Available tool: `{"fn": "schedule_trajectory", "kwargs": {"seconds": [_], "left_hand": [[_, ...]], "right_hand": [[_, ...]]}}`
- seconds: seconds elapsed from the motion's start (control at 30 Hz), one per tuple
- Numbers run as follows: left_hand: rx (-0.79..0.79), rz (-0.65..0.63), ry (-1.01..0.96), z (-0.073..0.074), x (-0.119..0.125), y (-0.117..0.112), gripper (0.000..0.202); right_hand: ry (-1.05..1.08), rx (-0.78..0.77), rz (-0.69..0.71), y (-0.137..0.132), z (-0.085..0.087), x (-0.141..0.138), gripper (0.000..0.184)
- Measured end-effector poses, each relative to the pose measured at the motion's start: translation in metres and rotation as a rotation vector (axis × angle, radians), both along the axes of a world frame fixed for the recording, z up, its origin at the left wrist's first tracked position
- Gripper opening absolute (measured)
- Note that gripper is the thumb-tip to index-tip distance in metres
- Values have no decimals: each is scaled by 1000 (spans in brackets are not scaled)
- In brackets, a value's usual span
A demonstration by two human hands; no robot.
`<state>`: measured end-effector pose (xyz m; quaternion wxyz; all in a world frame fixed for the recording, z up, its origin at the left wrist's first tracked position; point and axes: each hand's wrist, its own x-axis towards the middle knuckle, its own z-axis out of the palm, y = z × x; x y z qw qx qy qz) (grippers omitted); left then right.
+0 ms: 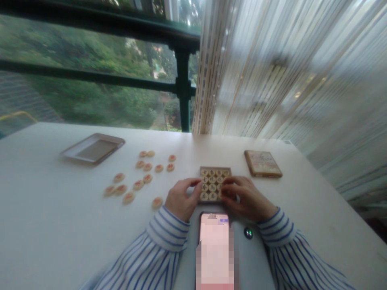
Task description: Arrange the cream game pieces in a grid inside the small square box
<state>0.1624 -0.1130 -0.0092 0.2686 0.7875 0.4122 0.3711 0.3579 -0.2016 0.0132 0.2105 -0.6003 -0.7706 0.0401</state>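
A small shallow box [215, 168] lies on the table in front of me, filled with rows of round wooden Chinese chess pieces [212, 187] with dark characters. My left hand [184, 197] is at the box's left side, thumb and forefinger closed on its edge. My right hand [246, 197] reaches over the right side, its fingers curled down onto a piece in the lower right of the box. Those fingers partly hide the right column. Left of the box, several loose pieces with red characters [138, 185] are scattered over the white table [60, 225].
A clear-looking shallow tray or lid [93, 148] lies at the far left. A flat printed box [263, 163] is at the right. A phone [214, 249], partly blurred out, lies between my forearms beside a small round shiny object [248, 233]. Green railings [183, 72] and a curtain stand behind.
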Motion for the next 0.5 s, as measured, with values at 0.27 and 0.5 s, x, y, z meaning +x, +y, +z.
{"fn": "schedule_trajectory", "kwargs": {"seconds": [0.27, 0.5], "left_hand": [[4, 4, 9, 1, 0, 0, 24], [9, 5, 2, 0, 0, 0, 23]], "right_hand": [[-5, 4, -6, 0, 0, 0, 20], [-13, 5, -3, -1, 2, 0, 21]]}}
